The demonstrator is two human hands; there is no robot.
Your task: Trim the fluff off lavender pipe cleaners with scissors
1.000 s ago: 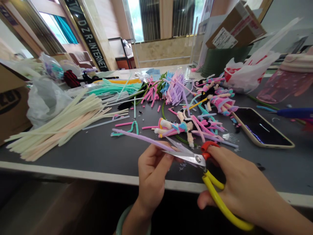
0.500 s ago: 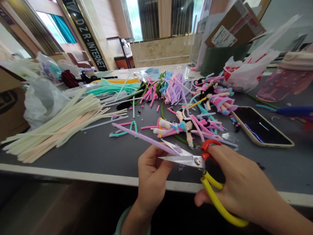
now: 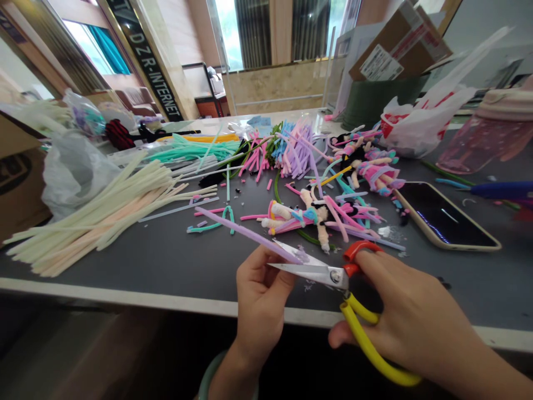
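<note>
Pinched in my left hand (image 3: 263, 297) is a purple pipe cleaner (image 3: 237, 228), which points up and to the left. My right hand (image 3: 410, 308) grips scissors (image 3: 331, 275) with red and yellow handles. The scissor blades are parted, and the pipe cleaner's fuzzy right end lies between them, with small bits of fluff there. Just beyond the blades a pipe-cleaner doll (image 3: 291, 215) lies on the grey table (image 3: 166, 272). To its left rests a bent pink and teal piece (image 3: 214, 220).
Long cream pipe cleaners (image 3: 91, 216) spread across the left side. Behind are teal (image 3: 195, 149) and purple (image 3: 300, 153) bundles. More dolls (image 3: 377, 175), a phone (image 3: 447, 215), a pink cup (image 3: 478, 136) and a plastic bag (image 3: 416, 122) stand or lie at the right.
The blades have closed slightly around the purple pipe cleaner, whose left tip has shifted a little to the right. Both hands otherwise stay nearly in place.
</note>
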